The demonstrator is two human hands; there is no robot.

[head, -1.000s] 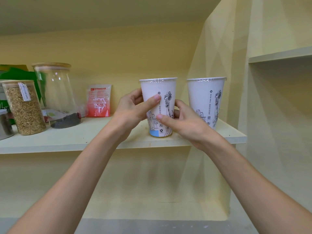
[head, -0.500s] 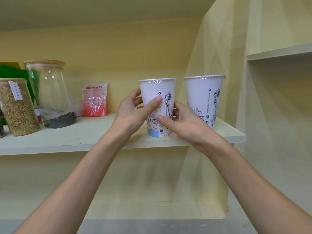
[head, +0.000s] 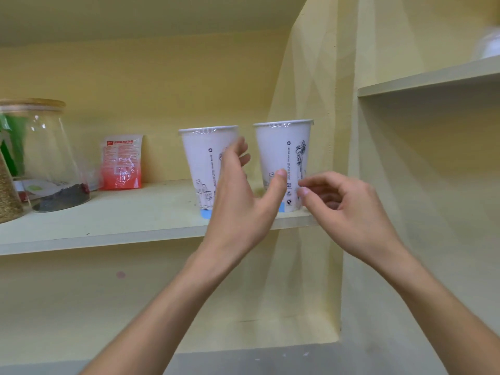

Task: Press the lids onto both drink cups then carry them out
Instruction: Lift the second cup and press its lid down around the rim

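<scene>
Two white paper drink cups with black line drawings stand upright on a pale wooden shelf [head: 108, 226]. The left cup [head: 203, 163] and the right cup [head: 276, 150] both carry a clear film seal across the top. My left hand [head: 238, 196] is spread open in the gap between the cups, fingers in front of the left cup, thumb against the front of the right cup. My right hand [head: 343, 207] hovers just right of the right cup's base, fingers loosely curled, holding nothing. No separate lids are visible.
A glass jar [head: 43, 158] with dark contents and a wooden lid stands at the left, beside a grain-filled jar [head: 8, 193]. A red and white pouch [head: 121, 161] leans on the back wall. A yellow side wall is just right of the cups. A higher shelf [head: 433, 79] runs at right.
Both hands have let go of the left cup and shifted right toward the right cup. The view has also swung right, so the jars sit further left.
</scene>
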